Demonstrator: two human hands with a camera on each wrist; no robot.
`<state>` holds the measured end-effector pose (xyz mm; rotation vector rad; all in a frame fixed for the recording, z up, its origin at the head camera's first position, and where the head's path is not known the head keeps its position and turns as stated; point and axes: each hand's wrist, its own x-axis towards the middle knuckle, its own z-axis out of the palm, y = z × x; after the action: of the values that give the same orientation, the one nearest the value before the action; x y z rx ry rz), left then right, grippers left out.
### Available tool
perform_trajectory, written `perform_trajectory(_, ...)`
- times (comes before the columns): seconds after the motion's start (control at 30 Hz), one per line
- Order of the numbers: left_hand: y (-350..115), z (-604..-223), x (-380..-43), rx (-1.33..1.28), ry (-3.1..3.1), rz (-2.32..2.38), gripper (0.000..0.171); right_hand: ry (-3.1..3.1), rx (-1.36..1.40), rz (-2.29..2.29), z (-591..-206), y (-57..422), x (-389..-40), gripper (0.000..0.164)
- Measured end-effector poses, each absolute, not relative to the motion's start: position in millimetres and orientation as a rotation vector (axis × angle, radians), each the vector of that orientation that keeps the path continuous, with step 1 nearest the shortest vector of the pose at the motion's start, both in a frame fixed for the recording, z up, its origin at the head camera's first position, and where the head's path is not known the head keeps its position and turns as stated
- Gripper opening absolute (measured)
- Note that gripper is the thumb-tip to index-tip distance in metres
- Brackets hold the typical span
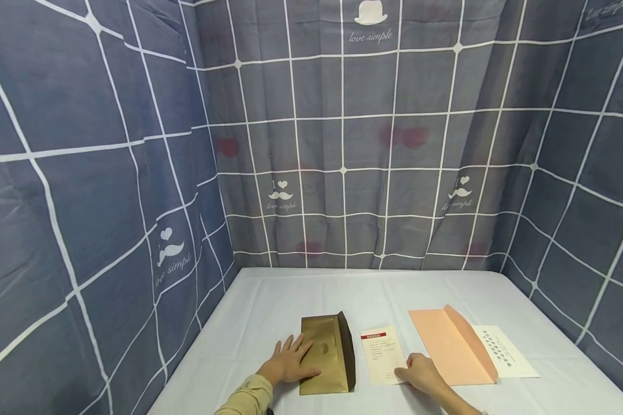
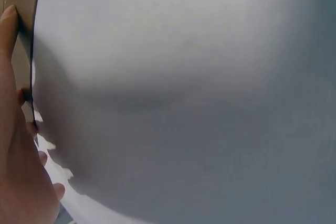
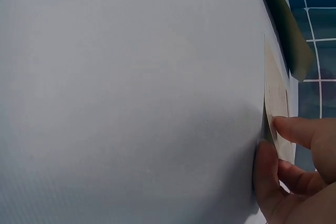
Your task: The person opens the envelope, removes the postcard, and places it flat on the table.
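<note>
A gold envelope [image 1: 319, 369] lies on the white table with its dark-lined flap [image 1: 346, 354] raised on the right side. My left hand [image 1: 289, 362] rests on its left part, fingers spread; the same envelope [image 2: 23, 72] shows at the edge of the left wrist view. To the right, a cream card [image 1: 380, 351] with a red strip and printed lines is pinched at its lower right corner by my right hand [image 1: 420, 373]. In the right wrist view the thumb lies over the card [image 3: 278, 95] and other fingers are under its edge.
A peach envelope [image 1: 446, 351] with its flap up lies right of my right hand. Partly beneath it is a white card [image 1: 509, 354] with dark writing. The white table [image 1: 270, 294] is enclosed by grey-blue checked curtains [image 1: 316, 144] at the back and sides.
</note>
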<state>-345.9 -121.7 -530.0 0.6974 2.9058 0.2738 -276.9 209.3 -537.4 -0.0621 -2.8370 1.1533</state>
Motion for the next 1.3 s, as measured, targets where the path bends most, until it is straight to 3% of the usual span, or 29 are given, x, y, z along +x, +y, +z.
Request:
perform_trajectory(0.27,-124,-533,-349,0.687,2.896,0.274,0.081,-2.807,-0.036,1.194,-545,203,-279,0.029)
perform_trajectory(0.5,-122,-533,-349,0.691,2.897,0.286,0.079,-2.887,-0.151,1.065,-544,199,-283,0.047)
perform_trajectory(1.3,-118,-537,-355,0.698,2.998,0.383,0.070,-2.867,0.044,1.003,-541,202,-290,0.033)
